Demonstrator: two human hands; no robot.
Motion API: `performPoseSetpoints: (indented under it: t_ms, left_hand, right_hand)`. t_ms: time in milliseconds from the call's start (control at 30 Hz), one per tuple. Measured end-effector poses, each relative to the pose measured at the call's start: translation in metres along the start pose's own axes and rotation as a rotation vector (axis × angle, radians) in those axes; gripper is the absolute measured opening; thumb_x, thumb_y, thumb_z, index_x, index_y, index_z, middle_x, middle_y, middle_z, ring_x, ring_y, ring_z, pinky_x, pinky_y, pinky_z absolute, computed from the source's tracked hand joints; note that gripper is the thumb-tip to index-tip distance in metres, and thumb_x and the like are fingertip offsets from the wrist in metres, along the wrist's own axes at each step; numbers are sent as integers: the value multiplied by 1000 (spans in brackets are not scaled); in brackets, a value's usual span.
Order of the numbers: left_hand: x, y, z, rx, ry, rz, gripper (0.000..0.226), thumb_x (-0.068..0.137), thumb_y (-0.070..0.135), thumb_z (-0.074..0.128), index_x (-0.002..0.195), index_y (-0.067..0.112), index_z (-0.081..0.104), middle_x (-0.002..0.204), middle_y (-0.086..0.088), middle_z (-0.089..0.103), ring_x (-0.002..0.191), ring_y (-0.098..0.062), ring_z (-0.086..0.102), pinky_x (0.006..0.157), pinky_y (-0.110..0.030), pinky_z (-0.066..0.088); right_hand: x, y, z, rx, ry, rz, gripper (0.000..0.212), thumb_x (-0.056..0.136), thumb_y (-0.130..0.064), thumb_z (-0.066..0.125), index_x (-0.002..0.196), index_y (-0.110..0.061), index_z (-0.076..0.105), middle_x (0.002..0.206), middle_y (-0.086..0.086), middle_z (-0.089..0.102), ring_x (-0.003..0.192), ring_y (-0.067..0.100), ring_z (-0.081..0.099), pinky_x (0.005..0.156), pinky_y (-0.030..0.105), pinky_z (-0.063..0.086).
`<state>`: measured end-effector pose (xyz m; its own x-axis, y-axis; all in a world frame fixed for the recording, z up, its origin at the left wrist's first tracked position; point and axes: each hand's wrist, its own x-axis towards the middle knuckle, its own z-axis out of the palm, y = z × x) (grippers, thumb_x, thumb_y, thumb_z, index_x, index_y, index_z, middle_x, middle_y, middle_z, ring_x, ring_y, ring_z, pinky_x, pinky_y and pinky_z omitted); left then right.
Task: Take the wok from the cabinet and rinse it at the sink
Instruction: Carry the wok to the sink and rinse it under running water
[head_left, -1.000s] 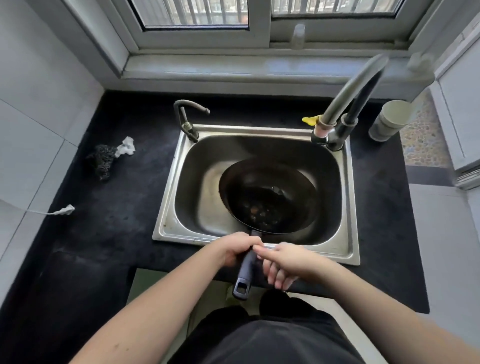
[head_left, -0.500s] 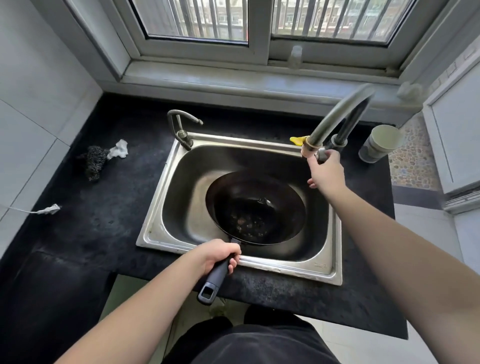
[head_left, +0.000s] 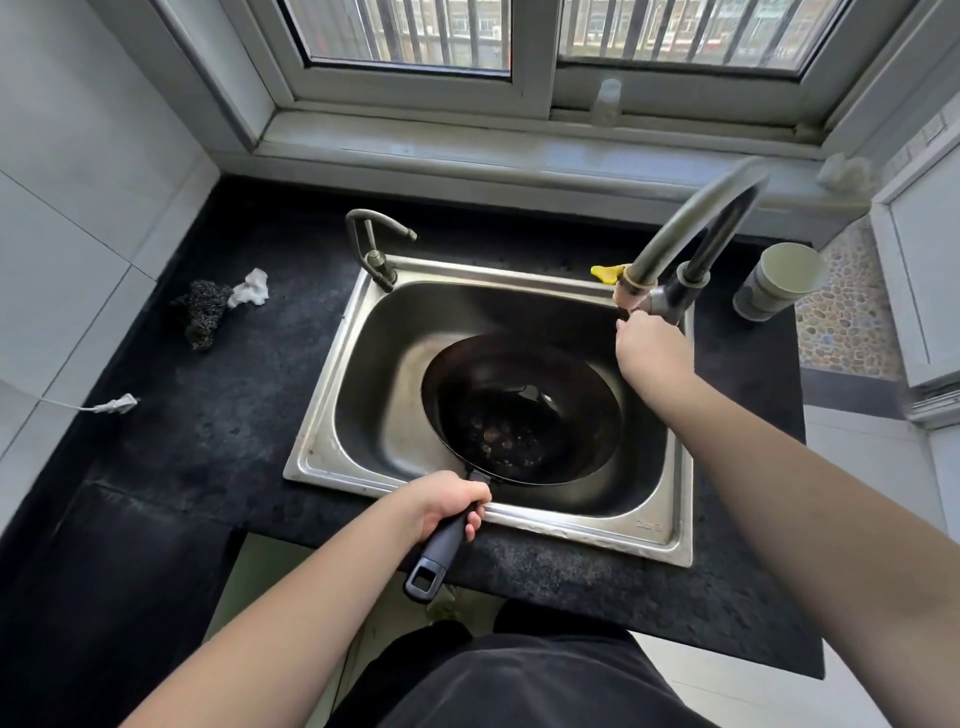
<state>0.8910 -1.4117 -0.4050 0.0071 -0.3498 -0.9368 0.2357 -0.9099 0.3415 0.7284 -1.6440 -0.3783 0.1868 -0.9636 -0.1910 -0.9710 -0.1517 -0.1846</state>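
Note:
A black wok (head_left: 519, 410) lies in the steel sink (head_left: 332, 374), its bowl facing up with wet spots at the bottom. Its dark handle (head_left: 434, 558) sticks out over the sink's front rim, and my left hand (head_left: 447, 501) grips it near the bowl. My right hand (head_left: 649, 348) reaches to the base of the tall curved tap (head_left: 691, 218) at the sink's back right corner, with its fingers curled at the tap's lever and mostly hidden behind the hand. No stream of water shows.
A small second tap (head_left: 371, 244) stands at the sink's back left. On the black counter lie a steel scourer (head_left: 202, 312), a white rag (head_left: 252, 286) and a white plug (head_left: 117, 404). A pale cup (head_left: 779, 280) stands right of the tap, with a yellow object (head_left: 605, 271) behind the rim.
My right hand left the wok handle and went up to the tap's base, where it stays. The left hand kept its grip and the wok stayed in the sink.

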Motion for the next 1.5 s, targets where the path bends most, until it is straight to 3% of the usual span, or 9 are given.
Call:
performPoseSetpoints:
  t_ms: [667, 767, 1200, 1367, 1500]
  left_hand:
    - [3, -5, 2, -14, -8, -33, 22, 90, 1, 44, 70, 9, 43, 60, -3, 43, 33, -6, 38, 34, -16, 34]
    - [3, -4, 1, -6, -9, -33, 21, 90, 2, 44, 70, 9, 43, 61, -3, 44, 33, -6, 38, 34, -16, 34]
    - [4, -5, 1, 12, -3, -22, 20, 88, 0, 44, 70, 9, 42, 60, -4, 44, 34, -7, 38, 35, -17, 34]
    - [5, -5, 1, 24, 0, -20, 18, 89, 1, 45, 72, 8, 44, 61, -4, 45, 34, -7, 39, 35, -17, 35]
    - [4, -5, 1, 24, -6, -19, 18, 90, 2, 45, 72, 8, 44, 61, -4, 45, 34, -7, 40, 35, -17, 35]
  right_hand:
    - [8, -14, -12, -174, -102, -112, 47, 101, -40, 41, 109, 1, 63, 108, 19, 66, 101, 37, 63, 72, 35, 44]
    - [9, -14, -13, -112, -123, -88, 38, 99, -34, 49, 113, -2, 64, 110, 17, 65, 103, 37, 62, 78, 38, 48]
    - [5, -18, -19, -65, -147, -41, 52, 99, -42, 46, 122, 2, 58, 116, 20, 64, 109, 39, 60, 88, 43, 48]
    - [3, -7, -8, 16, -129, -109, 41, 98, -35, 48, 116, 0, 59, 107, 18, 66, 100, 37, 63, 75, 37, 46]
    - [-4, 0, 1, 104, -138, -106, 33, 99, -31, 46, 114, -3, 57, 109, 17, 65, 102, 36, 61, 77, 38, 45]
